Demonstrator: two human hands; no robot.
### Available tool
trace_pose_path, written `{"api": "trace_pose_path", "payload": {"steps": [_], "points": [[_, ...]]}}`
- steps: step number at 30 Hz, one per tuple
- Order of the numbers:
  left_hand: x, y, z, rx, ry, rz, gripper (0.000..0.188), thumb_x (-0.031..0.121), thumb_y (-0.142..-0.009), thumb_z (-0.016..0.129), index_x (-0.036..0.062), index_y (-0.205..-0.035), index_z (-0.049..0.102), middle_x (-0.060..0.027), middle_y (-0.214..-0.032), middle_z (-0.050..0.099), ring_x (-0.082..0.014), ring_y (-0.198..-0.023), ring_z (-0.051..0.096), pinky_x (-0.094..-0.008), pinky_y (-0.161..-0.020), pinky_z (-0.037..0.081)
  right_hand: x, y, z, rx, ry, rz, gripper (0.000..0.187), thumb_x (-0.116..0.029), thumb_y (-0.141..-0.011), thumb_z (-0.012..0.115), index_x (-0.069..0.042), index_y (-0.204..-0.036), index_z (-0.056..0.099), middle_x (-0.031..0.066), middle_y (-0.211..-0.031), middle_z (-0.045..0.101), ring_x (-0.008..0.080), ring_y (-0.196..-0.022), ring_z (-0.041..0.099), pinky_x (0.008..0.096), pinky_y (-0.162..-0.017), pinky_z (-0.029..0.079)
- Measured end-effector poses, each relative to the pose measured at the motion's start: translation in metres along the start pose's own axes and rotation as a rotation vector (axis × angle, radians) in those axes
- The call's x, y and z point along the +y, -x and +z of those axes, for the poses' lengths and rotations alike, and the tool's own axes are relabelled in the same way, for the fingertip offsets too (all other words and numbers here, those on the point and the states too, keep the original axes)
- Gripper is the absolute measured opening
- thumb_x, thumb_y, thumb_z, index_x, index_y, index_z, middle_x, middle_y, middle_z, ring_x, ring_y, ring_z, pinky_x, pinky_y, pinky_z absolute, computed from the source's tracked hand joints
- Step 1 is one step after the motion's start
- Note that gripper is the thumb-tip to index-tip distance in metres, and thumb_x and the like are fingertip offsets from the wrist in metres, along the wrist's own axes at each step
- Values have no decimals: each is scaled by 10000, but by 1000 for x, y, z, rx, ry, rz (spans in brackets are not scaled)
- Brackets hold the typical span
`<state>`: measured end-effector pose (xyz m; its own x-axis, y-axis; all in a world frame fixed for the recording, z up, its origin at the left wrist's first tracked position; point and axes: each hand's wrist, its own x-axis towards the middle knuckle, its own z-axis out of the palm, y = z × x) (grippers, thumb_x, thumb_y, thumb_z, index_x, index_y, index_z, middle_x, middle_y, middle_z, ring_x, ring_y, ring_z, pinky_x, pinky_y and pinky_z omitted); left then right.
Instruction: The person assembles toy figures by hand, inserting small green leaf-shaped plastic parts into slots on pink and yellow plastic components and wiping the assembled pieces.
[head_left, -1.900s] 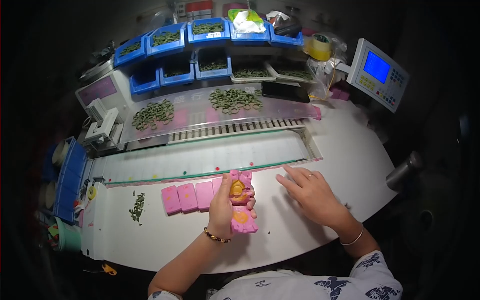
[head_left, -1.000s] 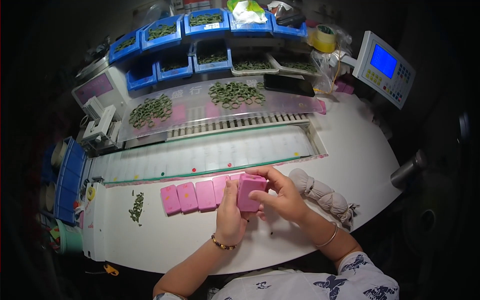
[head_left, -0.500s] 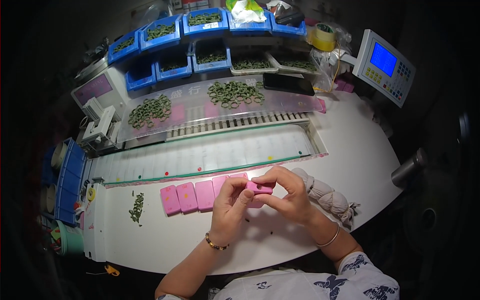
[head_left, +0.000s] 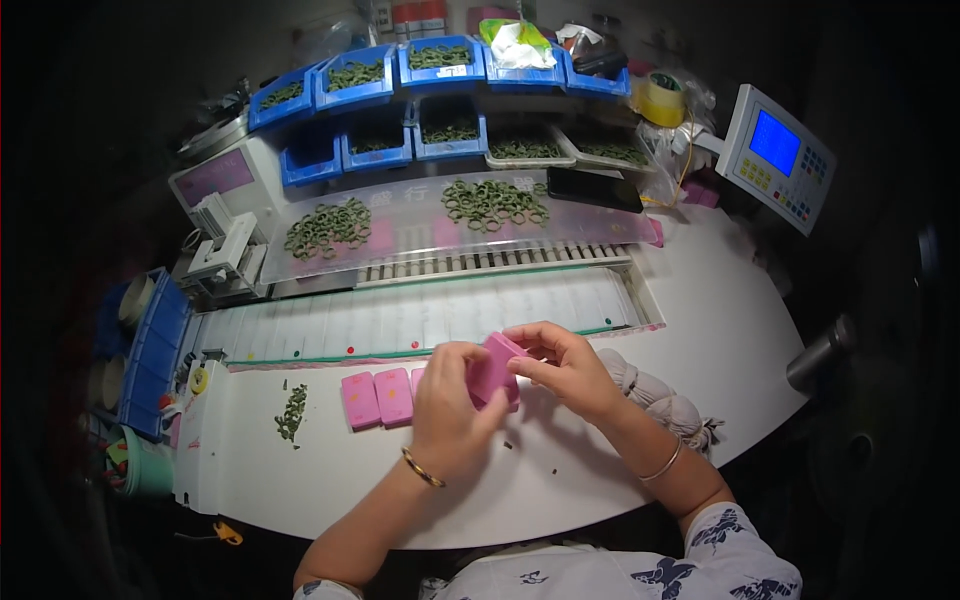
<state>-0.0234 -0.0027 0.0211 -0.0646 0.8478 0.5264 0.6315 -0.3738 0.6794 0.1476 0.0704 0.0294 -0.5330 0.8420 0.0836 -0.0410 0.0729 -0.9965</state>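
Head view: a pink mold block (head_left: 495,372) is held up at the centre of the frame, between the two hands, over the white tabletop (head_left: 330,490).
Right hand (head_left: 568,375): fingers and thumb pinch the block's upper right edge.
Left hand (head_left: 450,415): fingers curve about the block's left side, with the thumb at its lower edge; whether they grip firmly I cannot tell.
Progress: the block looks assembled, though whether its parts sit fully home is hidden; it is not yet set down.
Pink row: two closed blocks (head_left: 361,402) lie flat at centre left, and a sliver of another shows beside the left hand; that hand hides whatever lies behind it.
Green rings (head_left: 497,203): two heaps lie loose on a clear plastic sheet (head_left: 407,250), upper centre, well apart from the hands.
Green scraps (head_left: 291,413): a small pile, left of the pink row.
Cloth bundle (head_left: 665,402): just beside the right forearm, which partly covers it and leaves little room on that side.
Dotted belt (head_left: 450,315): crosses the middle of the frame, beyond the hands.
Upper frame: blue bins (head_left: 352,98), a black phone (head_left: 593,189), and a control panel (head_left: 775,145) at right.
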Motion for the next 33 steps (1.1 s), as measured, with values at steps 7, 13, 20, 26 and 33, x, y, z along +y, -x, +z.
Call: {"api": "trace_pose_path", "payload": {"steps": [7, 13, 20, 26, 33], "points": [[-113, -34, -43, 153, -403, -237, 284, 189, -759, 725, 2, -956, 643, -162, -1008, 606, -314, -942, 608, -380, -853, 492, 13, -6, 5, -223, 736, -195, 790, -232, -751, 788, 1, -1401, 404, 211, -1334, 498, 346, -1237, 470, 429, -1033, 399], [-139, -45, -55, 226, -558, -266, 335, 264, -771, 757, 20, -984, 674, -160, -1013, 606, -321, -948, 605, -395, -850, 490, 25, -3, 7, -250, 893, -256, 822, -224, -720, 800, -4, -1398, 392, 211, -1304, 492, 389, -1237, 443, 448, -1066, 357], [-129, -46, -55, 349, -722, -54, 394, 302, -809, 744, 50, -1100, 657, -135, -1014, 595, -304, -945, 595, -412, -861, 480, 4, 2, 3, -122, 769, -361, 857, -206, -691, 827, -8, -1404, 395, 194, -1269, 516, 367, -1189, 478, 433, -1024, 399], [-40, -26, -6, -519, 1073, -573, 503, 335, -1023, 484, -52, -1343, 455, -155, -1262, 574, -191, -1110, 604, -308, -885, 523, -19, 6, 0, 13, 605, -640, 843, -161, -685, 836, -8, -1402, 422, 178, -1285, 535, 334, -1144, 527, 399, -967, 448], [-4, -32, 5, -459, 1138, -463, 645, 157, -891, 699, -10, -1431, 387, -81, -1305, 545, -148, -1066, 596, -283, -892, 524, -20, 10, -8, -25, 404, -493, 853, -184, -698, 856, -52, -1422, 424, 105, -1303, 512, 239, -1208, 487, 361, -959, 450]]}}
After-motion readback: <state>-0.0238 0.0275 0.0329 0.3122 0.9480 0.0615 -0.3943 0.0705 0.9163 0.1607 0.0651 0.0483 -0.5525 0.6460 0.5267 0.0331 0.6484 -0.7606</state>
